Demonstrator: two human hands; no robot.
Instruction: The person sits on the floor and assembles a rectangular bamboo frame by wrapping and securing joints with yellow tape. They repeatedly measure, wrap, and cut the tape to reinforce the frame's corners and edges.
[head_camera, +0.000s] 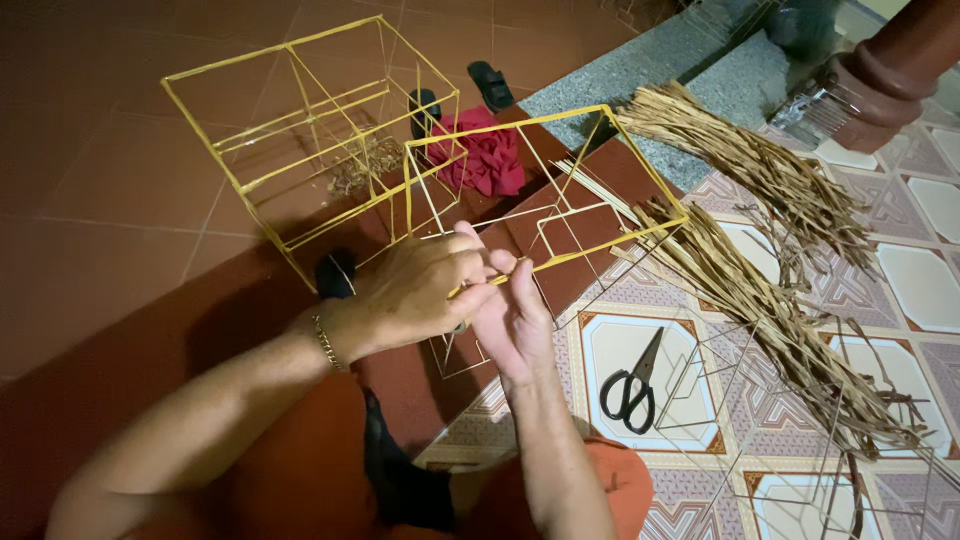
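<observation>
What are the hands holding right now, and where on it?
Both the left hand and the right hand grip the nearer yellow wire frame at its bottom front bar, near the corner closest to the person.

Dark red floor tiles (110, 180) are meeting patterned tiles (925, 280) on the right, a grey granite step (650, 60) is lying at the top, and a reddish-brown column base (890, 75) is standing beyond.
</observation>
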